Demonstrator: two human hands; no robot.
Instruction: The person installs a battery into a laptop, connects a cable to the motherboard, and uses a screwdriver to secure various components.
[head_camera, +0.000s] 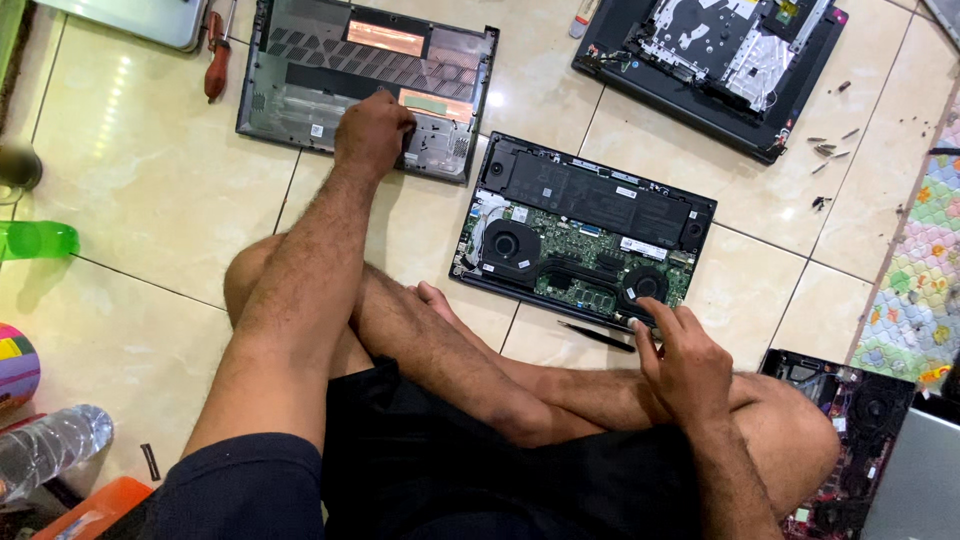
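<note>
I sat cross-legged on the tiled floor with the opened laptop lying upside down just ahead of my knees, its battery, green board and two fans bared to the camera. It lay close in, I judged, so that both arms could reach it without leaning.

My left hand was stretched forward and out, resting knuckles-up on the near edge of the removed bottom cover, which lay inner side up beside the laptop. A few small dark bits, probably screws, lay on the cover beside that hand; the fingers were curled down onto the panel, but I could not tell whether they were pinching anything.

My right hand sat at the laptop's near right corner, fingers spread and loose, their tips touching the rim by the right fan. It gripped nothing. A thin black tool, tweezers or a spudger, lay on the floor just beside that hand, between it and my foot.

The floor was glossy cream tile with dark grout lines, doubling as the work surface. Another dismantled laptop lay further off to the right, with loose screws scattered near it. A red-handled screwdriver lay left of the cover. A green bottle and a clear plastic bottle stood at the left edge, a patterned mat at the right, and a third opened machine by my right knee.
</note>
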